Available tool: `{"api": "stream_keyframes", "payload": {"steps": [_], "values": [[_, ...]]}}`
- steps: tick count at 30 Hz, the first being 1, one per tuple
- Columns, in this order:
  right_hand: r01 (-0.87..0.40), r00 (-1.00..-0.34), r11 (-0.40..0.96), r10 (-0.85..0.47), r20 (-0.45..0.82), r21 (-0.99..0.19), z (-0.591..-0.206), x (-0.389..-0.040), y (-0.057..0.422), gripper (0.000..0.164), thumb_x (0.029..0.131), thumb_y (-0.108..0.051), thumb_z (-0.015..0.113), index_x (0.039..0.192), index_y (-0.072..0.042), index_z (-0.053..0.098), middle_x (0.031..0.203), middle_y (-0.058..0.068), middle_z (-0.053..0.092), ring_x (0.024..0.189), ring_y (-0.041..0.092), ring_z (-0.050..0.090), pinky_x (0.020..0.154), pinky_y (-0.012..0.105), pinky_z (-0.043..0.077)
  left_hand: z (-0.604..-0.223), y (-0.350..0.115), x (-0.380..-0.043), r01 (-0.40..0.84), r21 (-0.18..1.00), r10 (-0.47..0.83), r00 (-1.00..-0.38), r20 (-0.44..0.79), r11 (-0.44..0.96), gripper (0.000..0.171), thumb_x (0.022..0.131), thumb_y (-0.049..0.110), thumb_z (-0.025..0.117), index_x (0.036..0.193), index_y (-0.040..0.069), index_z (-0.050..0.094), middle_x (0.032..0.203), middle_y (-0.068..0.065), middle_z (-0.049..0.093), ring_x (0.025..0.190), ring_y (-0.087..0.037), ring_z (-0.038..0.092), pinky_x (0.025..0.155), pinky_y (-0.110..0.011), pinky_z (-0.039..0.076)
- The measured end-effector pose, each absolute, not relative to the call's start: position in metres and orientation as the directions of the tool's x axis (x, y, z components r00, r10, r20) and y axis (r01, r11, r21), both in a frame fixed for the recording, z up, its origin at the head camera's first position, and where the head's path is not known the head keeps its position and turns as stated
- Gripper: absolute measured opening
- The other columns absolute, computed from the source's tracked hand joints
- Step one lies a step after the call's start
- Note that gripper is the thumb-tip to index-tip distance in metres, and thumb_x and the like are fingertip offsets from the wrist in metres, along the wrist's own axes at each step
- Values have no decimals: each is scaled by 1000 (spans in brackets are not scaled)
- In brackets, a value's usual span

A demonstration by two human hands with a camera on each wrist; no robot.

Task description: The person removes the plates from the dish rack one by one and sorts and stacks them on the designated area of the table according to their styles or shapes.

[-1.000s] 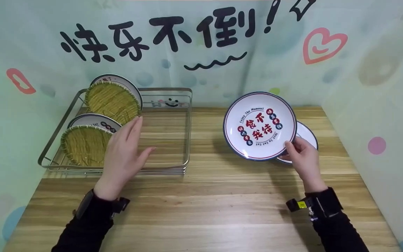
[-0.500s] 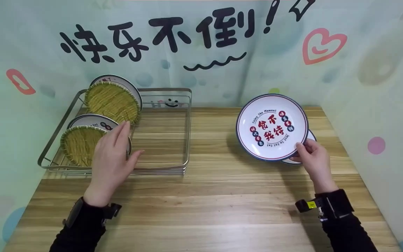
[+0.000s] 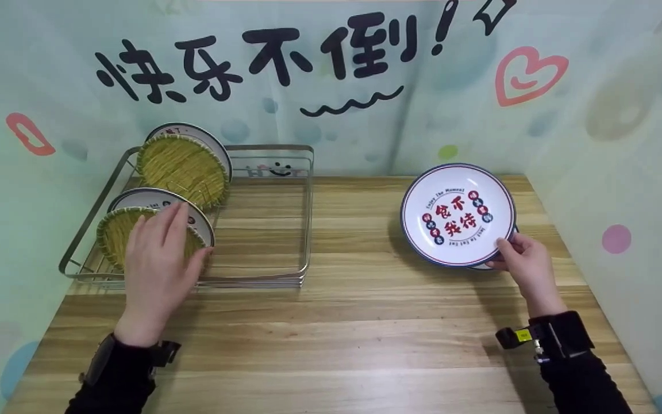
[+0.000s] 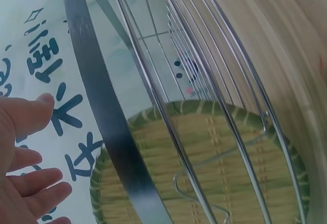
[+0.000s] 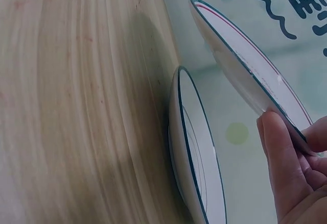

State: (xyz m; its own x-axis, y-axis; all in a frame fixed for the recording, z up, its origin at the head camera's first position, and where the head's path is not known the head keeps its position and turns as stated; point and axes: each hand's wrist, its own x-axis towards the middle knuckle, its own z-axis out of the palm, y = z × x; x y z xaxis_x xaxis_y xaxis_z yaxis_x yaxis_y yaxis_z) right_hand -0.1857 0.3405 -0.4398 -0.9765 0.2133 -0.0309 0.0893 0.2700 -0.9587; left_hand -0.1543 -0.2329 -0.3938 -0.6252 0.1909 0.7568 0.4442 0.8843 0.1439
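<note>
My right hand (image 3: 529,270) pinches the rim of a white plate (image 3: 457,215) with a blue edge and red lettering, thumb on its upper face. In the right wrist view this plate is tilted above a second plate (image 5: 191,112) on the table, with a gap between them. In the head view the held plate hides most of the lower one. My left hand (image 3: 158,253), fingers extended, is over the front of a metal wire rack (image 3: 273,282). It overlaps a round woven tray (image 3: 114,236) there, holding nothing.
Another woven tray (image 3: 184,169) leans upright in the rack's back left, before a plate (image 3: 219,146). A further plate (image 3: 135,198) stands behind the front woven tray. A printed backdrop (image 3: 354,138) encloses the wooden table (image 3: 331,345).
My right hand has moved right with the plate, now over the lower plate and a little nearer. My left hand has drifted left across the rack's front, uncovering more of the plate there.
</note>
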Motion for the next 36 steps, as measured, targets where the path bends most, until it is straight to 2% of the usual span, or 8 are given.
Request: {"api": "stream_keyframes", "payload": {"steps": [9,13,24,30,36], "values": [[147,-972,136,205,-117,-980,-443,-185,354,49,102,-10,51,133,25,37,82,1,66,69,10,69,73,23,59,-390,-251,-151,388,173,128,-638,759,905,79,68,7,88,137,-7,50,135,-30,52,122,-48,50,114,-60,24],[167,-969,119,201,-141,-979,-445,-187,359,49,102,-10,50,133,26,35,81,0,66,70,9,69,73,23,59,-390,-260,-150,364,181,106,-643,758,914,79,70,8,87,137,-7,49,136,-30,52,123,-48,49,116,-58,23],[211,-967,232,192,-168,-949,-449,-186,370,49,103,-13,46,133,25,36,89,1,63,74,8,68,78,24,58,-387,-282,-149,278,173,59,-666,744,945,76,73,6,86,137,-10,48,135,-33,50,123,-50,47,114,-63,23],[282,-952,235,192,-240,-930,-448,-186,376,52,104,-17,44,136,23,34,90,0,62,76,8,70,80,23,57,-386,-291,-149,241,197,30,-701,713,950,74,77,5,84,139,-10,46,137,-34,48,125,-51,44,113,-64,22],[321,-939,204,194,-283,-925,-451,-188,381,47,105,-16,43,133,21,36,87,0,63,75,9,70,79,22,57,-385,-296,-150,227,204,19,-710,703,952,71,78,5,83,137,-12,46,138,-34,47,126,-51,43,113,-64,22]]}}
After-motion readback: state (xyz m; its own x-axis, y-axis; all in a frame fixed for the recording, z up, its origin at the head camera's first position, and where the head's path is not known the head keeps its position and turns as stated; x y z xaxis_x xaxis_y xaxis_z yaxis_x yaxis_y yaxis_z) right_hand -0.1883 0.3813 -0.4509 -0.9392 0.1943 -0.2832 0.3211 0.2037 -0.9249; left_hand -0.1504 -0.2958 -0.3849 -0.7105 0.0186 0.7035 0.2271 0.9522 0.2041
